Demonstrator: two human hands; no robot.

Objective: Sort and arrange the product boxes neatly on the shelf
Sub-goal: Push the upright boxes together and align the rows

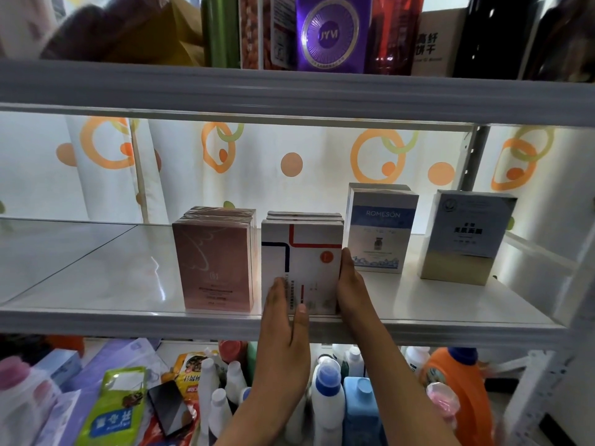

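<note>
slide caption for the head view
Both hands, left and right, square up white boxes beside pink boxes.

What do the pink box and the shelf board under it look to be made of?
The pink box looks like printed cardboard, probably sealed in clear film: wrinkled, shiny plastic shows along its top edge. The shelf board looks like a smooth, glossy white panel, perhaps laminate or a glass-like sheet; it mirrors the light and has a straight seam. The exact material cannot be told.

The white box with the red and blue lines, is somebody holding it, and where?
Yes. The left hand lies flat on the front of the white box; the right hand presses its right side. Nothing is gripped.
</note>
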